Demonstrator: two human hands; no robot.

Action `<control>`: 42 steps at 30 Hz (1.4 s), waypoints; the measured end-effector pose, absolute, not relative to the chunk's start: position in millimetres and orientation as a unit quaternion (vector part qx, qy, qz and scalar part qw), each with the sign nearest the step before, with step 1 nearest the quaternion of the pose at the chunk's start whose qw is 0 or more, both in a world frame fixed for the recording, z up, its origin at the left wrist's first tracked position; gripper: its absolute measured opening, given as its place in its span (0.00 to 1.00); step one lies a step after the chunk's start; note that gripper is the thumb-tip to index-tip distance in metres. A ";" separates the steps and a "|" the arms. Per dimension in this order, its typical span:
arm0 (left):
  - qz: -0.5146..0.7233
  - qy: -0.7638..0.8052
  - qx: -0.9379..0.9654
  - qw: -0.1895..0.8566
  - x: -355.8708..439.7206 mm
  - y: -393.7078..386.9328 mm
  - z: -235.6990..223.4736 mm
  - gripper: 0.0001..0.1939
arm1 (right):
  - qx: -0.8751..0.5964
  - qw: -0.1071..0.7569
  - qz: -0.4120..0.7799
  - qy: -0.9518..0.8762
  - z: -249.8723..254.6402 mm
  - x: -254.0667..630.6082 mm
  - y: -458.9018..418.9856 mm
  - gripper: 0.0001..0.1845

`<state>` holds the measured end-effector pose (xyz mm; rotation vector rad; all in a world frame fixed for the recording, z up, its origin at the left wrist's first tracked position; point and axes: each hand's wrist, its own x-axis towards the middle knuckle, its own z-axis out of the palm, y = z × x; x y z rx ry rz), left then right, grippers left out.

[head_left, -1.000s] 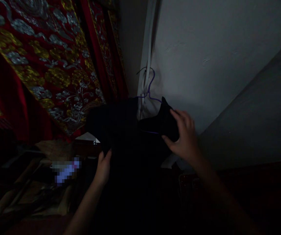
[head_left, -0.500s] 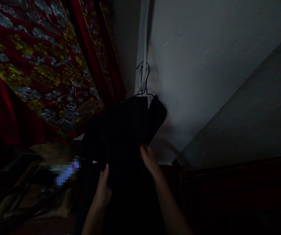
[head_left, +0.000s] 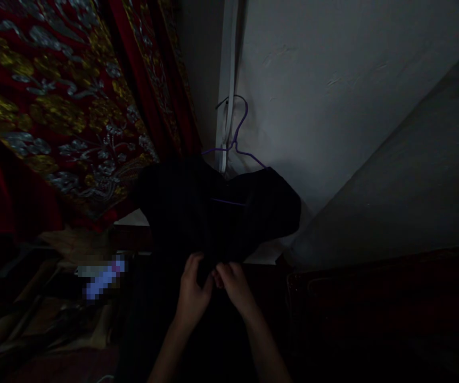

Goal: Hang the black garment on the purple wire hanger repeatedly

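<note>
A black garment (head_left: 217, 213) hangs on a purple wire hanger (head_left: 235, 143), which is hooked at a white strip in the wall corner. My left hand (head_left: 193, 290) and my right hand (head_left: 233, 284) meet side by side at the garment's front, just below its collar. Both have their fingers curled and pinched into the dark cloth. The light is dim, so what exactly the fingertips grip on the garment is hard to make out.
A red hanging cloth (head_left: 62, 106) with gold and silver embroidery fills the upper left. A pale wall (head_left: 333, 80) is behind the hanger. Dark furniture (head_left: 373, 308) stands at the lower right, and cluttered items (head_left: 54, 298) lie low on the left.
My right hand left the garment's right shoulder and came down to its front. My left hand moved right to meet it. The garment now hangs spread on the hanger.
</note>
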<state>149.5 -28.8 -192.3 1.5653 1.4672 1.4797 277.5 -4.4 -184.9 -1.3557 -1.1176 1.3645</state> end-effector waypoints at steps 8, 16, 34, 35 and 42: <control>0.536 0.537 0.582 0.292 176.9 -18.0 -183.1 0.05 | -0.465 0.478 0.600 -0.442 -152.0 292.1 -7.9 0.27; 0.518 0.538 0.595 0.298 199.1 -19.1 -185.5 0.09 | -0.436 0.572 0.574 -0.391 -59.9 314.5 57.7 0.19; 0.549 0.319 0.772 0.014 159.2 61.9 5.3 0.11 | -0.365 0.597 0.336 -0.631 17.9 313.3 50.0 0.13; 0.533 0.315 0.785 -0.001 158.8 64.8 9.6 0.09 | -0.362 0.594 0.325 -0.640 17.9 312.9 51.2 0.13; 0.613 0.379 0.686 -0.106 140.8 69.9 23.1 0.06 | -0.447 0.548 0.314 -0.633 -38.9 305.3 82.0 0.12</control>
